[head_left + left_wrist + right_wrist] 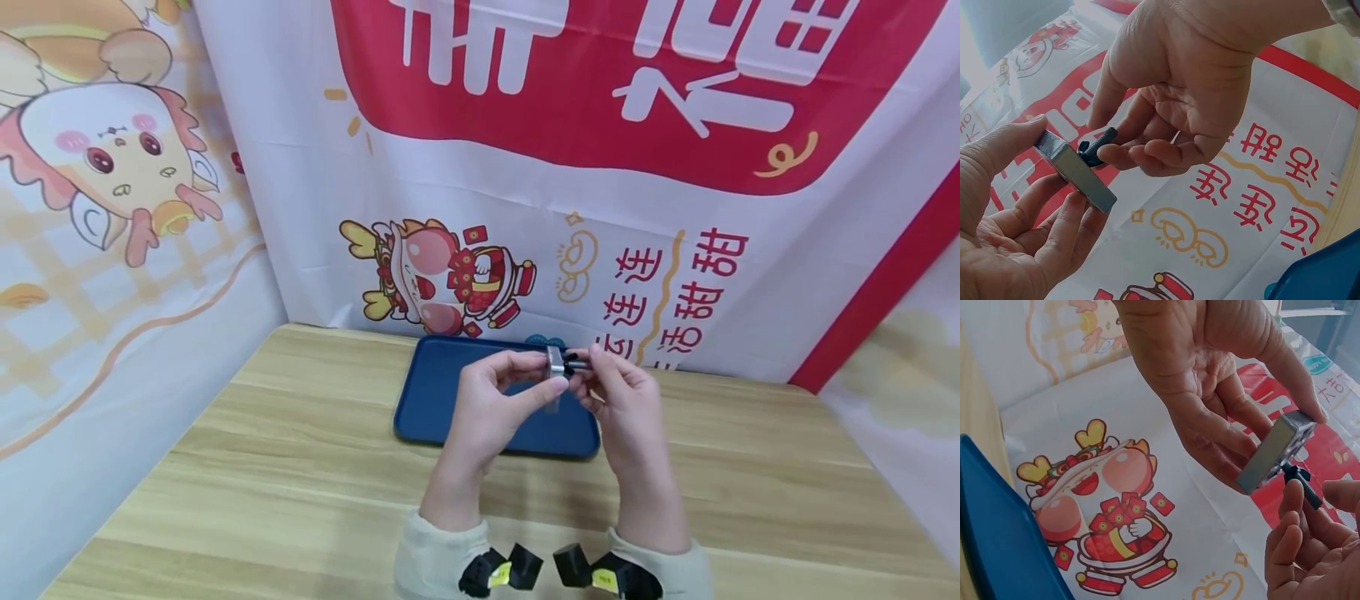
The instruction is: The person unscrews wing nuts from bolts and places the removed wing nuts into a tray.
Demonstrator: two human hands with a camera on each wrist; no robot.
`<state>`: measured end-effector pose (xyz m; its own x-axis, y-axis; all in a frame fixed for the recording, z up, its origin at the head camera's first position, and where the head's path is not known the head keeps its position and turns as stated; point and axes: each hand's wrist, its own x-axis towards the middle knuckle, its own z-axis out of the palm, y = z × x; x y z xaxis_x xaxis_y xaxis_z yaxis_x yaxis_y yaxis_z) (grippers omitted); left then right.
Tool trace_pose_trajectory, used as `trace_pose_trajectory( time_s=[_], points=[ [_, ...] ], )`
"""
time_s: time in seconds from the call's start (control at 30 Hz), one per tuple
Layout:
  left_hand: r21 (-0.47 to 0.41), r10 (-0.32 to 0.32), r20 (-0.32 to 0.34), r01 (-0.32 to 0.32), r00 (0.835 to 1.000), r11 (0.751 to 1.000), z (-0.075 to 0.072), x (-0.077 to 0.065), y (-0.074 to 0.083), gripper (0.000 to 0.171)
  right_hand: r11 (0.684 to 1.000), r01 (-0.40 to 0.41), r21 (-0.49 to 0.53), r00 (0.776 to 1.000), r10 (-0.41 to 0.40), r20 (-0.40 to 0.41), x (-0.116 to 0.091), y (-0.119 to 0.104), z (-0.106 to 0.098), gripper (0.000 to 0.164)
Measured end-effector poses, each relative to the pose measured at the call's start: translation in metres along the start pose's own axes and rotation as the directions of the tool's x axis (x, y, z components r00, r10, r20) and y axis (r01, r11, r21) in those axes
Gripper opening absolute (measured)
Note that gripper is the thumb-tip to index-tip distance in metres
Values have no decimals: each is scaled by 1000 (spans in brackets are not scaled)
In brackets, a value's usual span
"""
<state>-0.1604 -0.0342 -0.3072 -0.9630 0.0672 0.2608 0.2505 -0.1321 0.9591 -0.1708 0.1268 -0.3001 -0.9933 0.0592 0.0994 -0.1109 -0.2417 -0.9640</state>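
Above the blue tray, my left hand (491, 408) holds a small rectangular metal block (556, 363) by its edges, thumb on one end and fingers on the other. A dark threaded bolt (1101, 142) with a black piece near the block sticks out from the block's face. My right hand (628, 408) has its thumb and fingers curled about the bolt's outer end, as the left wrist view shows. The block (1277, 450) is tilted in the right wrist view, where its bolt side faces the right fingers. How far the bolt enters the block is hidden.
The blue tray (431, 400) lies beneath the hands on a wooden table (285, 467), near its back edge. A printed cloth (315, 167) hangs close behind the tray. Another printed cloth (112, 292) stands along the left side.
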Motion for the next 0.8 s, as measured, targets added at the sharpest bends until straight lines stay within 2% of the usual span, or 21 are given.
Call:
trace_pose_trajectory(
  time_s=[0.27,0.53,0.8],
  points=[
    [-6,16,-1,-16,1000,1000,-1,-2,1,31,999,20,33,1000,-20,-23,-1,0,6,32],
    [-7,18,-14,-18,1000,1000,-2,-3,1,30,998,66,4,997,-66,51,0,2,2,32],
    [14,9,1,-9,1000,1000,0,-2,1,31,991,129,-48,984,-122,128,0,1,-11,20]
  ],
)
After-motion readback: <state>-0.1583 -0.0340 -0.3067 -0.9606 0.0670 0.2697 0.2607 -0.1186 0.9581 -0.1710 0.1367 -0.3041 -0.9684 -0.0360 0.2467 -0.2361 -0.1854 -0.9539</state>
